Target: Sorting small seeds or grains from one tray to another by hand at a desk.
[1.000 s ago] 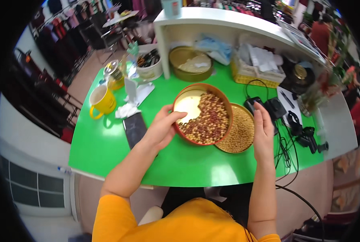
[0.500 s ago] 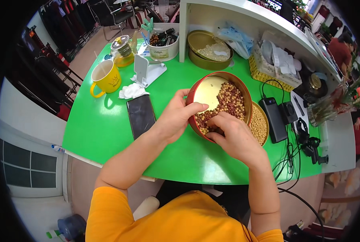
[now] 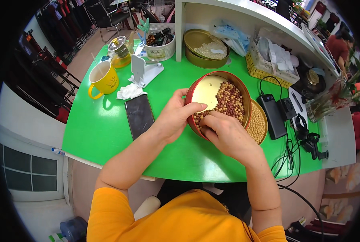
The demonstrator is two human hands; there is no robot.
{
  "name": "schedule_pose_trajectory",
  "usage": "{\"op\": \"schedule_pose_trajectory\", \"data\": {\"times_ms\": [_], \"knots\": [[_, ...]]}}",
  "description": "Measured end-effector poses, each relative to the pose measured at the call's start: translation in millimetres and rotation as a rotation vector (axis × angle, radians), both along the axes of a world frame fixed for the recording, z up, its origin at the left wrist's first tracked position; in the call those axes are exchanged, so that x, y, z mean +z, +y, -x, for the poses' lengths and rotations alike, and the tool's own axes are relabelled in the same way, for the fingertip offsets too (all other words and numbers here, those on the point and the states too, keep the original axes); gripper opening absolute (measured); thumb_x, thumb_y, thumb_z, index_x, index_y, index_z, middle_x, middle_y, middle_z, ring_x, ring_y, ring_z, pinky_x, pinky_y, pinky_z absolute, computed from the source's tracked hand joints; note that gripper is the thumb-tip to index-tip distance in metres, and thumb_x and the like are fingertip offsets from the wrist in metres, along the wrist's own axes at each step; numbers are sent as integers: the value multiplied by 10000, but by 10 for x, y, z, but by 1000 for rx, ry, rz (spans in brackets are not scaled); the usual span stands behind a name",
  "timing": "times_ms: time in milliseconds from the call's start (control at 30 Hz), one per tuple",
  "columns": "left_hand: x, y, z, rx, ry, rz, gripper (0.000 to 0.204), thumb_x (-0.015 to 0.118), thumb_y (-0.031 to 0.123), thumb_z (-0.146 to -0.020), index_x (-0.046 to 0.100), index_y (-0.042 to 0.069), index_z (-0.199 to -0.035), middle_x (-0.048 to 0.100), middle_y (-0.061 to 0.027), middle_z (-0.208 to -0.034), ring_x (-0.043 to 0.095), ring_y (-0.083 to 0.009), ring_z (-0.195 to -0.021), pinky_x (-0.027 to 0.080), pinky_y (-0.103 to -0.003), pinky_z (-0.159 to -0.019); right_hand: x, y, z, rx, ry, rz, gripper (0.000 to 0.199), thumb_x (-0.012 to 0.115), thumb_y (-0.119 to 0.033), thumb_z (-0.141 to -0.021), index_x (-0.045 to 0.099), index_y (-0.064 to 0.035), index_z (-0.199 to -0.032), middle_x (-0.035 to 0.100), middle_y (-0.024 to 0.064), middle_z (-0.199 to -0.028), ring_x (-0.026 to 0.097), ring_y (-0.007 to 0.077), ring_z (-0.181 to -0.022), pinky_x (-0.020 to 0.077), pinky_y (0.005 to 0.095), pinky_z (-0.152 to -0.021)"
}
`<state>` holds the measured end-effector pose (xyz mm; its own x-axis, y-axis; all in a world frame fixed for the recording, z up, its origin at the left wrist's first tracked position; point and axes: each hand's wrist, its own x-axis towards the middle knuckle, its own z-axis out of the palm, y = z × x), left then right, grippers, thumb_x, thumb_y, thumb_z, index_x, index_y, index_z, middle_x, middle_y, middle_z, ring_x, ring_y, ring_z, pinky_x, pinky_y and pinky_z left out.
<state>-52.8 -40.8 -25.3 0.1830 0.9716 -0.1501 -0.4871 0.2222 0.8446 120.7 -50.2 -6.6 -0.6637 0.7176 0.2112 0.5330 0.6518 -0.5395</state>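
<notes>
A round red tin (image 3: 206, 91) with a pale inside is tilted toward me over the green table. Mixed dark-red and pale yellow beans (image 3: 230, 99) lie in its right and near part, leaving the left of its bottom bare. My left hand (image 3: 175, 116) grips the tin's left wall, thumb over the rim. Inside the near edge, my right hand (image 3: 231, 135) has its fingers curled and pressed together among the beans; whatever they pinch is hidden. Partly behind the tin, at its right, sits a round gold lid or dish of pale yellow beans (image 3: 257, 124).
Left of the tin are a black phone (image 3: 139, 117), a white phone stand (image 3: 148, 73), crumpled tissue (image 3: 130, 92) and a yellow mug (image 3: 103, 79). A black power bank (image 3: 273, 117) with cables (image 3: 286, 155) lies right. Behind stand a gold tin (image 3: 206, 60) and yellow basket (image 3: 268, 72).
My right hand has shifted slightly left within the beans, its fingers drawn closer together. The left hand keeps its grip on the tin. The whole view has shifted slightly.
</notes>
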Motion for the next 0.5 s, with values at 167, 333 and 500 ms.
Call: {"op": "schedule_pose_trajectory", "data": {"times_ms": [167,333,500], "knots": [[9,12,-17,-14,-6,13,582,681,38,-791,321,-35,-1243,544,-164,-1145,575,-210,-1039,471,-349,-920,7,17,-93,-78,149,119,78,614,-26,-826,605,18,-889,619,88,-807,616,225,-750,483,333,-652],[-29,-6,31,16,-1,12,571,687,57,-799,331,-29,-1236,547,-164,-1146,577,-217,-1039,471,-359,-918,16,63,-400,-276,557,531,61,610,-31,-873,617,11,-918,626,14,-822,579,78,-747,440,212,-628],[11,9,-7,4,16,11,568,687,67,-804,333,-29,-1237,549,-161,-1147,577,-217,-1039,471,-366,-917,-69,85,-827,-486,573,207,70,607,-15,-870,617,9,-935,619,10,-830,566,68,-740,436,203,-639]]}}
